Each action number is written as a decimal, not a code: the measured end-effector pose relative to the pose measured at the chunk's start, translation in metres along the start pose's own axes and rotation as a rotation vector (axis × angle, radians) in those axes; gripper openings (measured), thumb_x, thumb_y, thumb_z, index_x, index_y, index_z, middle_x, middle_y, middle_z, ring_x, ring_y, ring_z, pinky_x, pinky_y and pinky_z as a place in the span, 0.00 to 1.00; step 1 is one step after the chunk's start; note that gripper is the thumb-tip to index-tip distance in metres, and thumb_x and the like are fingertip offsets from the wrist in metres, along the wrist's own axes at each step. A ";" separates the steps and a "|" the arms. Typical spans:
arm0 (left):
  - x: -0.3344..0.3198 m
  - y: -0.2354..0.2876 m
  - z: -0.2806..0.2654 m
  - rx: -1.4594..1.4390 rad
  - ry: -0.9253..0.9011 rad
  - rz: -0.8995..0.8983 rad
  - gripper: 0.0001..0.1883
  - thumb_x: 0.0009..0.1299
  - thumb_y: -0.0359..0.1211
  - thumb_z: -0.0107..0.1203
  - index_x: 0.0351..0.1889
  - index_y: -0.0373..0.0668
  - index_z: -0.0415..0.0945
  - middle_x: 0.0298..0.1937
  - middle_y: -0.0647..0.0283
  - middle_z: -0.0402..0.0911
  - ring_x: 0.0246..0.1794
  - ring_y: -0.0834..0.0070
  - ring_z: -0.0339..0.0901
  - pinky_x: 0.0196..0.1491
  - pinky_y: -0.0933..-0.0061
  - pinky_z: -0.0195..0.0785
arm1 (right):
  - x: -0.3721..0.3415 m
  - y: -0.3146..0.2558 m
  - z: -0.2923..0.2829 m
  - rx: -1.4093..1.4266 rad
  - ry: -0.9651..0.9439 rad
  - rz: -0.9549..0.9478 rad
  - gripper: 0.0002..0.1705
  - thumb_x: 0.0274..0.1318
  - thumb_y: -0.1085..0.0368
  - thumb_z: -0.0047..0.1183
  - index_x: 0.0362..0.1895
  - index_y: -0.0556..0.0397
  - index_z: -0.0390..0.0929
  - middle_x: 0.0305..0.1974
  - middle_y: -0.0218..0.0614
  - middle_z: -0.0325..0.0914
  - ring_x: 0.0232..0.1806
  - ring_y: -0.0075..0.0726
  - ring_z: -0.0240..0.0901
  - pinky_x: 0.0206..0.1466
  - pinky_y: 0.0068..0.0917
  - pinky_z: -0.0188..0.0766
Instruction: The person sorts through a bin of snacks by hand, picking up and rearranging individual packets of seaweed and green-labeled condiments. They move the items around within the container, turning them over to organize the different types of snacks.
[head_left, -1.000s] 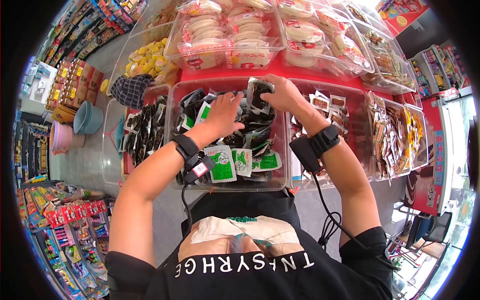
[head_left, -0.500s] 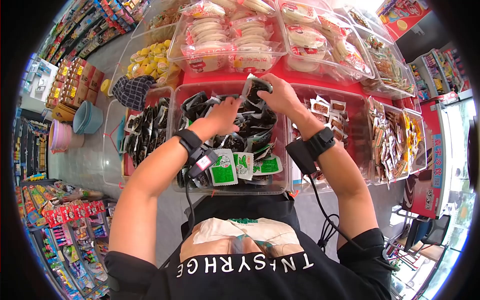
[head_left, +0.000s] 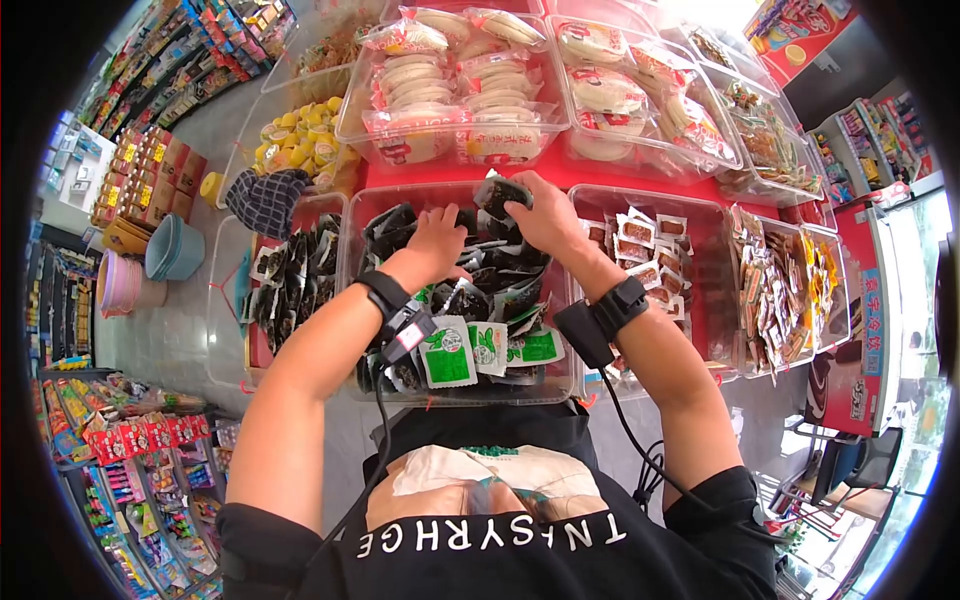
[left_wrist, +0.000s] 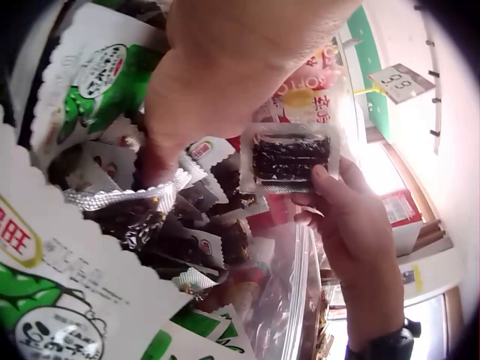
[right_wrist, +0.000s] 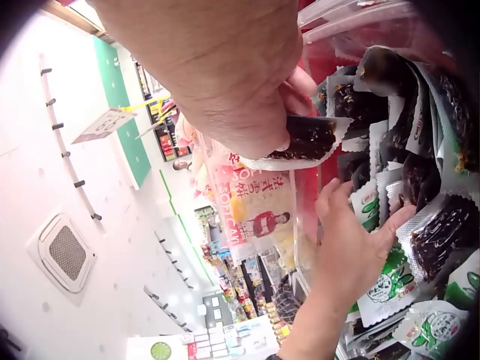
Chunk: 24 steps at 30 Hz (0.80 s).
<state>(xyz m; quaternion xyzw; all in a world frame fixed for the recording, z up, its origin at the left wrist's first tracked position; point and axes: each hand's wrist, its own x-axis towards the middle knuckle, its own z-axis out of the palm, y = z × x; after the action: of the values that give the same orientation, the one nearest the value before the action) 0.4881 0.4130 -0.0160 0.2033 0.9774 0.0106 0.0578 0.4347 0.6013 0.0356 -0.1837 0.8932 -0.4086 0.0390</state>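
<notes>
My right hand [head_left: 548, 218] pinches a small clear-fronted packet of dark, seed-flecked food [left_wrist: 291, 159] by one edge, thumb on its face. It holds this packet over the back of a clear plastic bin [head_left: 470, 395] filled with similar packets. My left hand [head_left: 432, 248] reaches into the same bin, to the left of the held packet. Its thumb stands apart from its fingers in the right wrist view, and its fingertips dip among the loose packets [right_wrist: 442, 232]. Several packets at the bin's front show green-and-white printed backs [head_left: 447, 352].
Bins of dark packets [head_left: 300, 265] and brown snack packets [head_left: 650, 250] flank this one. Behind, raised clear bins hold bagged round flatbreads [head_left: 410, 80]. A checked cloth [head_left: 266, 200] lies at the back left near yellow-lidded cups [head_left: 305, 135]. A price tag [left_wrist: 403, 82] stands beyond the bins.
The left hand's fingers have drawn together and spread again among the packets. The right hand keeps its packet, which has tilted and shifted slightly left. The head view has shifted a little.
</notes>
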 end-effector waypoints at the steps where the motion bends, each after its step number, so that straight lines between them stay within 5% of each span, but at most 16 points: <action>1: -0.003 -0.004 0.005 -0.085 0.064 0.009 0.42 0.38 0.47 0.68 0.47 0.33 0.64 0.53 0.47 0.57 0.55 0.49 0.56 0.56 0.51 0.50 | 0.000 0.000 0.001 0.002 -0.004 0.007 0.21 0.42 0.63 0.53 0.44 0.52 0.69 0.39 0.45 0.74 0.44 0.48 0.69 0.47 0.36 0.64; 5: -0.003 -0.001 -0.021 -0.336 -0.101 -0.291 0.52 0.38 0.46 0.68 0.57 0.32 0.49 0.57 0.46 0.55 0.56 0.51 0.57 0.54 0.51 0.53 | -0.001 0.002 0.002 0.010 -0.023 0.039 0.21 0.42 0.61 0.52 0.45 0.48 0.68 0.38 0.44 0.74 0.47 0.49 0.67 0.49 0.38 0.62; 9: -0.001 -0.001 -0.010 -0.157 -0.092 -0.308 0.53 0.38 0.51 0.67 0.59 0.37 0.50 0.54 0.51 0.59 0.57 0.56 0.58 0.53 0.53 0.54 | -0.004 -0.005 -0.001 0.015 -0.016 0.041 0.22 0.43 0.63 0.53 0.45 0.54 0.68 0.39 0.47 0.73 0.44 0.49 0.69 0.47 0.35 0.64; 15: 0.010 -0.003 -0.032 -0.118 -0.416 -0.269 0.46 0.41 0.54 0.64 0.54 0.39 0.61 0.53 0.53 0.62 0.58 0.57 0.55 0.54 0.49 0.51 | -0.003 -0.002 0.000 0.032 0.005 0.008 0.20 0.42 0.64 0.53 0.44 0.54 0.69 0.37 0.45 0.74 0.42 0.47 0.71 0.45 0.34 0.65; 19: 0.009 0.003 -0.022 0.083 -0.299 -0.027 0.41 0.45 0.52 0.61 0.53 0.38 0.63 0.55 0.51 0.62 0.58 0.56 0.56 0.56 0.48 0.49 | 0.000 -0.013 -0.001 0.138 -0.026 -0.072 0.19 0.41 0.66 0.54 0.42 0.54 0.70 0.35 0.45 0.75 0.39 0.47 0.72 0.43 0.33 0.66; 22: 0.006 -0.009 0.006 -0.173 -0.360 -0.063 0.39 0.47 0.50 0.61 0.52 0.36 0.61 0.53 0.50 0.65 0.55 0.55 0.61 0.55 0.51 0.52 | 0.010 -0.010 0.025 0.195 -0.039 -0.139 0.17 0.40 0.70 0.54 0.40 0.54 0.71 0.34 0.44 0.75 0.38 0.47 0.72 0.41 0.33 0.67; 23: 0.002 -0.009 0.007 -0.168 -0.320 -0.020 0.37 0.48 0.46 0.61 0.51 0.35 0.60 0.49 0.48 0.68 0.52 0.55 0.65 0.54 0.54 0.54 | 0.013 -0.009 0.033 0.147 -0.067 -0.174 0.17 0.39 0.69 0.54 0.39 0.53 0.72 0.34 0.43 0.75 0.38 0.48 0.72 0.41 0.34 0.67; 24: -0.006 -0.006 0.010 -0.040 -0.063 0.075 0.35 0.48 0.43 0.61 0.50 0.35 0.61 0.47 0.47 0.70 0.51 0.56 0.67 0.52 0.55 0.56 | 0.017 -0.008 0.040 0.099 -0.095 -0.212 0.17 0.39 0.69 0.54 0.39 0.53 0.72 0.34 0.43 0.75 0.38 0.48 0.71 0.41 0.35 0.67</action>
<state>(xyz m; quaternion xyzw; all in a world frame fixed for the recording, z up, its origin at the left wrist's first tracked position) 0.4928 0.4050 -0.0252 0.2390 0.9663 0.0260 0.0922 0.4304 0.5618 0.0159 -0.2943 0.8445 -0.4449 0.0468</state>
